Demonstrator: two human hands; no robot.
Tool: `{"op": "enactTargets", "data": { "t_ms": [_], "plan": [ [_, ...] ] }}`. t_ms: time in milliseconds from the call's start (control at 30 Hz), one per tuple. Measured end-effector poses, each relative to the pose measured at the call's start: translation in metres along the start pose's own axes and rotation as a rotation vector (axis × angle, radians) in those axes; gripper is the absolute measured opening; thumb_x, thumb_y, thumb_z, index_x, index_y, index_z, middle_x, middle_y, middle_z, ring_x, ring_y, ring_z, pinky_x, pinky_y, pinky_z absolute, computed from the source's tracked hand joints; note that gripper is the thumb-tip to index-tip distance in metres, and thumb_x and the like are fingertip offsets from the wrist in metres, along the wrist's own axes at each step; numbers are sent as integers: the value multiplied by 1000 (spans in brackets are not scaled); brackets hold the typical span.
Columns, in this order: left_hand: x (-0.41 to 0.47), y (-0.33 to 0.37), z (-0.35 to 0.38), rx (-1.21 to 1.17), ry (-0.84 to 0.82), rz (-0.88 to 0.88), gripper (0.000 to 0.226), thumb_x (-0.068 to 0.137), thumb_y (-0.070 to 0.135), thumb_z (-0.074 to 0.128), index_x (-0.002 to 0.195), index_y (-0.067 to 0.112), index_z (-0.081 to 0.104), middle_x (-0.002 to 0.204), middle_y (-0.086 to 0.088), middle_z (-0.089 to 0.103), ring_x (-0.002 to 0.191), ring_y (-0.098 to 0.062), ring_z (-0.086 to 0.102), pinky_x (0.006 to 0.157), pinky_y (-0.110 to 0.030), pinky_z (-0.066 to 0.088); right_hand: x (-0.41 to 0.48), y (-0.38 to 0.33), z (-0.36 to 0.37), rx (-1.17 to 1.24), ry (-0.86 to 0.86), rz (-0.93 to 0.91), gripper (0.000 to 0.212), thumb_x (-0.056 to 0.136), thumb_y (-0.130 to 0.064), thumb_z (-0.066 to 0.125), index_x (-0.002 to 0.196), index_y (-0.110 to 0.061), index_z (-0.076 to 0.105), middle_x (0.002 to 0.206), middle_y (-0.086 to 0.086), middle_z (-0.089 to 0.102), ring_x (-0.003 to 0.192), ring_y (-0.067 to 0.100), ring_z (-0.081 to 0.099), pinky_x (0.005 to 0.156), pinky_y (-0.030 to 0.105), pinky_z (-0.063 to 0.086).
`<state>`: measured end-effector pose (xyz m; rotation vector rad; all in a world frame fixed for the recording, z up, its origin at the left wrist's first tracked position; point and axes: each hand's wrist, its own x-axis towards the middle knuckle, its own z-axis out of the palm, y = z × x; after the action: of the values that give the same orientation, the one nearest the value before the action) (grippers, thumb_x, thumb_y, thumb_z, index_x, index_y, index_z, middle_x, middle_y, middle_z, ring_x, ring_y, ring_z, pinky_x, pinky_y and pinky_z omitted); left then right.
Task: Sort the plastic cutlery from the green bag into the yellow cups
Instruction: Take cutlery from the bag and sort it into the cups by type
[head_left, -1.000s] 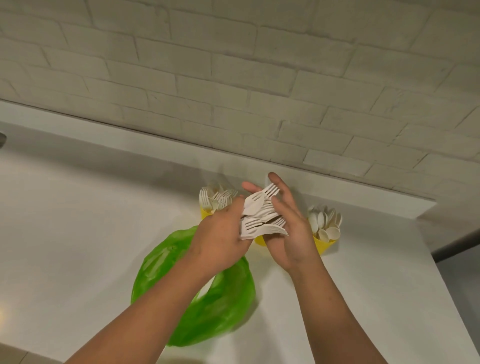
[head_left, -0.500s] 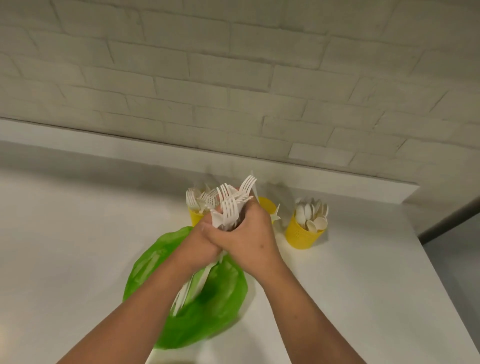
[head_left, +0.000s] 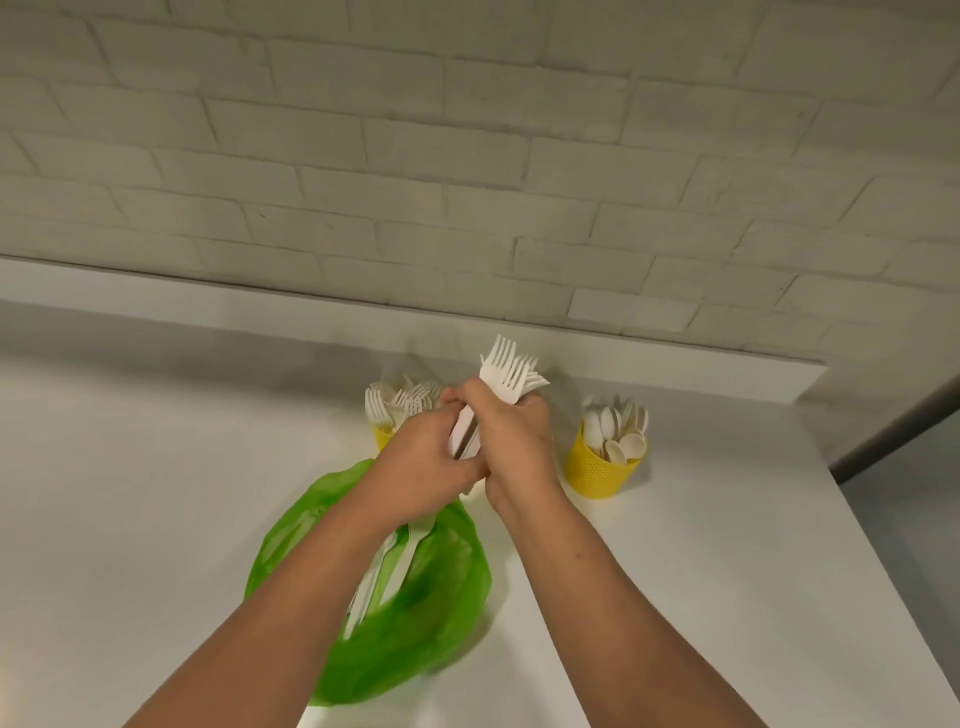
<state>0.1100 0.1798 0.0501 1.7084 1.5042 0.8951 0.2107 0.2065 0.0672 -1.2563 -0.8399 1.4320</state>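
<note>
— Since a moment ago the fanned forks (head_left: 506, 374) have been squared into an upright bundle, tines up, over the surface (head_left: 156, 493).
— Who holds them?
— Both: right grip (head_left: 511, 441) wrapped round the handles, left grip (head_left: 426, 457) closed on them from beside.
— Handling?
— Light, stiff, slick; probably best held mid-handle, or they splay. More wait in the green bag (head_left: 441, 613).

A white table top (head_left: 156, 493) fills the lower part of the view, smooth and matt, with soft shadows near its back edge. Along that back edge runs a low white ledge (head_left: 208, 301), which ends in a square corner at the right. Above the ledge rises a brick wall (head_left: 467, 156) painted off-white. At the far right, a dark strip (head_left: 898, 421) slants down beside a grey floor (head_left: 924, 519).
</note>
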Motion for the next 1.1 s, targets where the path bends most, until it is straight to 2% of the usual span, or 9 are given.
{"op": "enactTargets", "data": {
  "t_ms": [167,267,367,433,500,633,767,900,1100],
  "plan": [
    [-10,-17,-9,-156,-208,-155,29,79,41,70,106,28,68,95,-3,72,90,-25,69,81,-43,55,12,3,-3,293,69,92,5,86,0,62,82,-3,62,62,6,67,68,25,73,57,34,58],
    [-16,-15,14,-497,71,-328,25,97,42,59,101,23,75,103,-13,73,96,-30,71,93,-48,58,17,5,-7,405,223,16,11,87,1,62,78,-5,60,59,4,60,59,22,69,53,30,53],
    [-11,-15,30,-876,228,-509,40,100,41,50,94,9,74,93,-16,72,82,-22,69,80,-41,61,9,10,-2,362,256,-92,15,88,2,64,78,-8,59,58,4,61,52,20,66,49,29,52],
    [-4,-9,33,-1008,250,-552,32,100,36,48,86,19,72,83,-8,68,69,-15,64,64,-31,51,5,21,4,227,257,-179,11,88,-3,72,82,-6,62,62,3,69,54,20,69,51,29,53],
    [2,-6,36,-963,304,-581,40,101,30,43,71,25,69,75,-2,66,64,-15,59,60,-30,41,6,32,10,105,254,-257,18,84,-11,79,94,-2,66,80,5,76,70,18,74,62,30,57],
    [4,-16,33,-554,373,-453,34,106,39,40,85,30,66,92,1,71,83,-17,66,84,-44,56,9,39,22,22,211,-343,24,84,-9,78,104,0,67,91,6,77,80,12,75,72,27,60],
    [13,-25,8,-453,527,-492,46,102,41,43,72,13,65,63,-7,62,57,-28,55,53,-33,40,20,39,19,-45,-65,-299,17,83,-6,81,97,-2,72,89,9,78,83,20,76,76,33,59],
    [29,-46,-16,-356,211,-547,45,84,41,41,109,20,72,69,-11,60,49,-24,49,47,-25,31,39,34,9,-24,-482,-247,29,79,-8,80,106,-20,78,105,16,76,99,28,73,92,44,57],
    [39,-54,-35,-759,116,-668,39,104,35,40,81,11,61,62,-10,58,38,-14,39,37,-16,20,56,26,30,-217,-271,-280,14,73,-16,85,83,-22,77,86,10,78,80,29,75,78,43,61]
  ]
}}
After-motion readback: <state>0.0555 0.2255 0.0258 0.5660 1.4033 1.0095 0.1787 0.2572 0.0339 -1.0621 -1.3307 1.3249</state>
